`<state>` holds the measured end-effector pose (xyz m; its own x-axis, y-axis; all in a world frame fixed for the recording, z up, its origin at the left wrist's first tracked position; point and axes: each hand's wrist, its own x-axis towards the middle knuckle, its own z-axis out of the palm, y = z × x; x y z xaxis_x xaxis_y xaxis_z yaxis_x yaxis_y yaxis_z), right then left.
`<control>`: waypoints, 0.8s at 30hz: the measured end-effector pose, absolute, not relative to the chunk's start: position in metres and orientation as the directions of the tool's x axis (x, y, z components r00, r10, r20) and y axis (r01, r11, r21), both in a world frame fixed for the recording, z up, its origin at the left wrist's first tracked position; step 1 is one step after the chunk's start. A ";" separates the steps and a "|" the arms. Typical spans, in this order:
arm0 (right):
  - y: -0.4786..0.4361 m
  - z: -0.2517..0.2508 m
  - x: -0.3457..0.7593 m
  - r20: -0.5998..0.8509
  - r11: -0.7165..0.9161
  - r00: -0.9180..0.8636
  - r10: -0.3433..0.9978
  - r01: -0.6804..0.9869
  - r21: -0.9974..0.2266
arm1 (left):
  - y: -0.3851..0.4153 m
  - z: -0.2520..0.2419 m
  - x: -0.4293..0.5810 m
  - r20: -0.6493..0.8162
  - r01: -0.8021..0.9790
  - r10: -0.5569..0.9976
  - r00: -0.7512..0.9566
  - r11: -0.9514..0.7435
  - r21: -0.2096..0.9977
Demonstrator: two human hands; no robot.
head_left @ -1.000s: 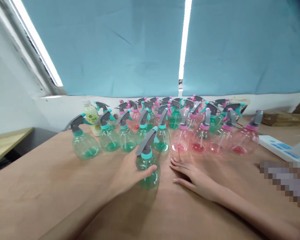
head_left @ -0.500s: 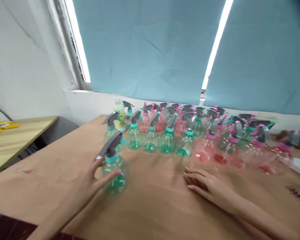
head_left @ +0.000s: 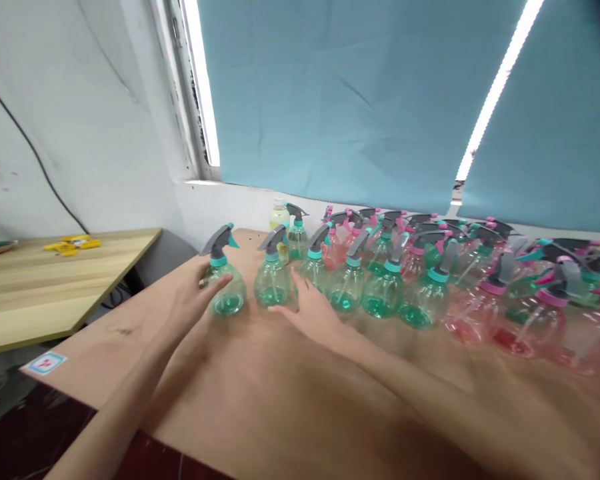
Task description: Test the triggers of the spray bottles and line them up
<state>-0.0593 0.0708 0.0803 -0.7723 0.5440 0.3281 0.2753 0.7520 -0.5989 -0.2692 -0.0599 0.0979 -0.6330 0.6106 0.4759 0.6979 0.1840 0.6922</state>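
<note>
At the left end of the front row stands a green spray bottle with a grey trigger head and turquoise collar. My left hand grips its left side, thumb in front and fingers partly hidden behind it. Just to the right is another green spray bottle, upright on the brown tabletop. My right hand is at that bottle's right side, thumb and fingers spread; whether it touches the bottle I cannot tell. Beyond the right hand, more green spray bottles continue the row.
Pink spray bottles fill the right side, with further rows behind. A pale yellow bottle stands at the back near the wall. On the left are a wooden side table with yellow tools and a sticker at the table edge.
My left hand has moved the green spray bottle away from me to the left end of the front row. My right hand has reached left and forward from the table, its fingers spreading. The view has turned left.
</note>
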 end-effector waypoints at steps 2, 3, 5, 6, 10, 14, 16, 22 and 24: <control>0.069 0.081 -0.084 0.313 0.727 -0.756 0.575 0.297 -0.619 | -0.048 0.099 -0.281 0.480 0.703 0.612 -0.628 0.182 0.687; 0.070 0.081 -0.093 0.307 0.715 -0.745 0.592 0.310 -0.626 | -0.043 0.100 -0.285 0.483 0.706 0.612 -0.626 0.183 0.684; 0.072 0.080 -0.107 0.309 0.702 -0.719 0.622 0.338 -0.627 | -0.034 0.100 -0.290 0.487 0.711 0.613 -0.623 0.184 0.678; 0.074 0.080 -0.112 0.313 0.698 -0.705 0.636 0.353 -0.623 | -0.031 0.100 -0.291 0.489 0.712 0.612 -0.622 0.183 0.678; 0.080 0.081 -0.126 0.313 0.693 -0.675 0.668 0.409 -0.594 | -0.024 0.098 -0.293 0.495 0.715 0.609 -0.620 0.178 0.676; 0.084 0.083 -0.138 0.329 0.681 -0.633 0.701 0.457 -0.572 | -0.018 0.096 -0.295 0.505 0.730 0.617 -0.603 0.172 0.662; 0.085 0.084 -0.143 0.335 0.668 -0.609 0.719 0.475 -0.573 | -0.014 0.095 -0.296 0.506 0.734 0.617 -0.604 0.182 0.654; 0.085 0.087 -0.151 0.315 0.643 -0.591 0.742 0.495 -0.585 | -0.004 0.094 -0.293 0.519 0.745 0.591 -0.618 0.229 0.626; 0.081 0.089 -0.143 0.306 0.648 -0.611 0.730 0.479 -0.592 | -0.005 0.093 -0.292 0.524 0.743 0.568 -0.635 0.264 0.615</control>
